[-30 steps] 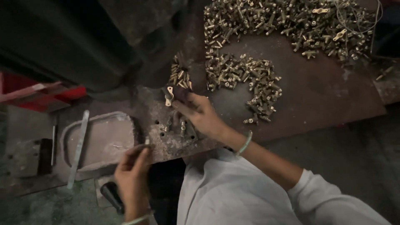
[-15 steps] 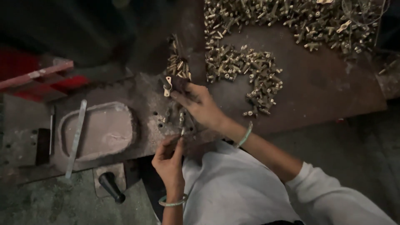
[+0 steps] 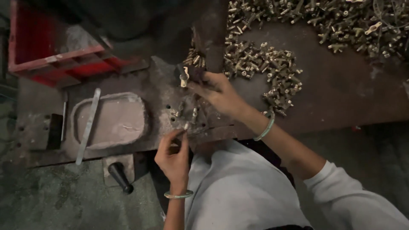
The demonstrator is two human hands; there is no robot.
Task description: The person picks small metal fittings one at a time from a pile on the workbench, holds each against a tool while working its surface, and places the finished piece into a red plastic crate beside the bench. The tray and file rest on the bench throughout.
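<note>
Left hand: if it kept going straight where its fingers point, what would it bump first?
Probably the small brass pieces standing on the metal plate just beyond the left hand; depth is unclear.

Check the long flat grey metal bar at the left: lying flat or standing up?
Lying flat. The long flat grey metal bar rests slantwise across the shallow oval grey tray, its lower end past the tray's rim, away from both hands.

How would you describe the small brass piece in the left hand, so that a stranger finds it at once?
Start at the grey metal plate beside the red crate. At its near edge, the left hand pinches one small brass piece by the fingertips. It is single and held, unlike the loose brass heap.
</note>
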